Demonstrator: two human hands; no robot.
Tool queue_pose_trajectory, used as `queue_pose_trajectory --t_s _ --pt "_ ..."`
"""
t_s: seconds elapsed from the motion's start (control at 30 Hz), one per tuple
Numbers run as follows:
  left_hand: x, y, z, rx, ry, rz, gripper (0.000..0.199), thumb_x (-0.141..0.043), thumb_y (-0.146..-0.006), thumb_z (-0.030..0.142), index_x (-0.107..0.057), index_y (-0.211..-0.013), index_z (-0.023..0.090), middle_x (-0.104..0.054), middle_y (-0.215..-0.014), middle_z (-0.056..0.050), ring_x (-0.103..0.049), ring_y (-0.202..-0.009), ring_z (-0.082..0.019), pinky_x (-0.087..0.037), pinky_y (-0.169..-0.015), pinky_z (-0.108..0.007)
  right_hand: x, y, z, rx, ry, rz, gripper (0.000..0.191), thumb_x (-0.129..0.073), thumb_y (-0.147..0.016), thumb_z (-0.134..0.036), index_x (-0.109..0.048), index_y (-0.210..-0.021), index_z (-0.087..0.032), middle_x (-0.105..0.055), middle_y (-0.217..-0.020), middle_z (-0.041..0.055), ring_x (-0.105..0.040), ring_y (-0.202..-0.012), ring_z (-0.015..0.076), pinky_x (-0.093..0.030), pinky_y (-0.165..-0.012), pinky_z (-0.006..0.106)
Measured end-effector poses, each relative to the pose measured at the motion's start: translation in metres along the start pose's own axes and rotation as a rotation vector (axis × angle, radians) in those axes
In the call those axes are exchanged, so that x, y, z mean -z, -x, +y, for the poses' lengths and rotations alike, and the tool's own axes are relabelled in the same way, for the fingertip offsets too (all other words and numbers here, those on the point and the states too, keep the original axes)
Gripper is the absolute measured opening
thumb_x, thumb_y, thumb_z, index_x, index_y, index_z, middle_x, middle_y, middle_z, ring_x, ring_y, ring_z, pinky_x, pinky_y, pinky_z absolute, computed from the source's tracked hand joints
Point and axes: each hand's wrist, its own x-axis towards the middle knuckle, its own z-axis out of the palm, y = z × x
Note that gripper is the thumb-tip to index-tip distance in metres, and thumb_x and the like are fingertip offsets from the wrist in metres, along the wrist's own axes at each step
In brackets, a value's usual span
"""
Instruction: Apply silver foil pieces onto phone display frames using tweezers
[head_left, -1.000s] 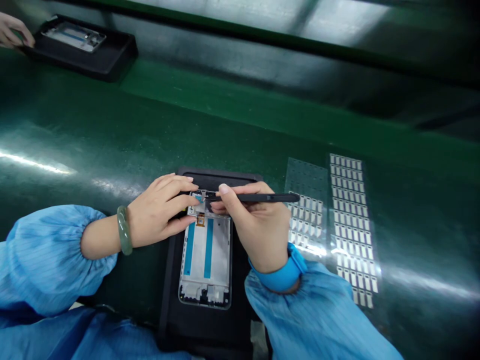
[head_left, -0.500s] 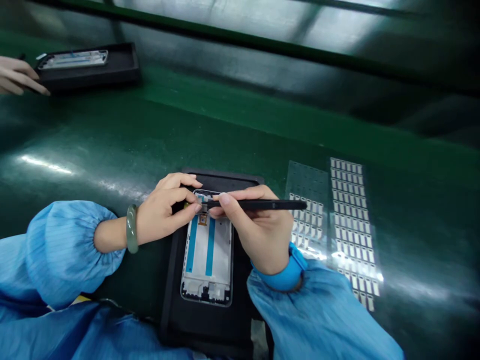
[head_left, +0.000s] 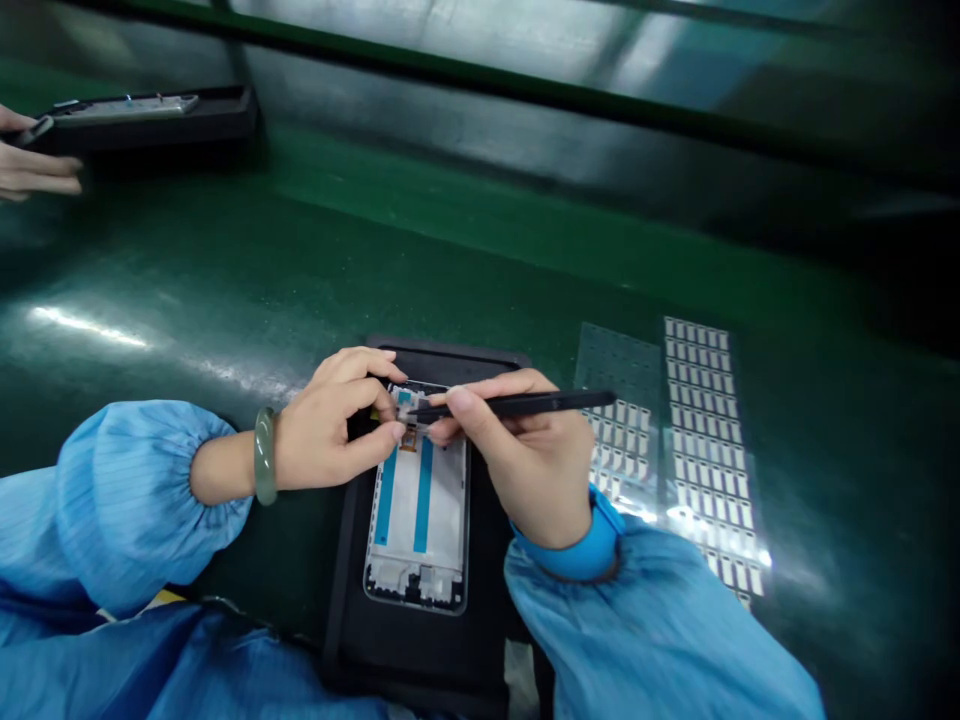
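A phone frame [head_left: 441,500] with two blue strips and a small orange-brown flex piece [head_left: 409,438] lies in a black tray [head_left: 487,640]. My right hand [head_left: 525,440] is closed on black tweezers [head_left: 540,402], whose tip is over the upper part of the frame. At the frame's upper left edge, my left hand [head_left: 337,420] has its thumb and index finger slightly apart, with nothing visible between them. Fine parts under the tweezer tip are too small to make out.
Two clear sheets, one half filled [head_left: 616,350] and one full of small white pieces [head_left: 709,430], lie right of the tray. At the upper left, another person's hand [head_left: 37,172] is beside a second black tray [head_left: 225,118] holding a phone frame.
My left thumb and index finger have moved apart. The tweezers have shifted slightly and tilt a little more. The other person's hand has moved left, and the far tray shows slightly further left.
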Motion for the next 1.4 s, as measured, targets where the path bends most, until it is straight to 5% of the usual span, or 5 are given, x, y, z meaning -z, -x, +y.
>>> queue_pose_trajectory --t_s 0.13,0.33,1.4 --pt "0.000 0.003 -0.002 -0.088 -0.081 -0.027 0.013 -0.062 -0.081 0.023 -0.055 -0.090 0.018 -0.057 -0.113 -0.009 -0.046 -0.123 -0.027 -0.038 -0.103 -0.047 0.000 -0.006 0.003 -0.065 -0.040 0.108 0.022 -0.072 -0.074 -0.038 -0.059 -0.076 -0.020 -0.071 -0.064 -0.0008 -0.068 -0.052 0.0149 -0.060 -0.050 0.026" --pt "-0.001 0.006 -0.005 -0.135 -0.140 -0.057 0.015 -0.059 -0.085 0.025 -0.055 -0.096 0.017 -0.056 -0.118 -0.011 -0.042 -0.127 -0.027 -0.036 -0.106 -0.047 0.000 -0.011 0.008 -0.150 -0.038 0.095 0.024 -0.072 -0.074 -0.037 -0.059 -0.077 -0.018 -0.069 -0.060 -0.0016 -0.069 -0.053 0.0144 -0.059 -0.051 0.023" --pt "0.002 0.005 -0.003 -0.231 -0.352 -0.127 0.030 -0.046 -0.092 0.025 -0.055 -0.118 0.013 -0.054 -0.121 -0.014 -0.044 -0.124 -0.030 -0.037 -0.104 -0.052 -0.001 -0.010 0.008 -0.092 0.075 0.074 0.024 -0.070 -0.076 -0.036 -0.057 -0.079 -0.017 -0.067 -0.065 -0.0014 -0.070 -0.057 0.0144 -0.060 -0.053 0.022"
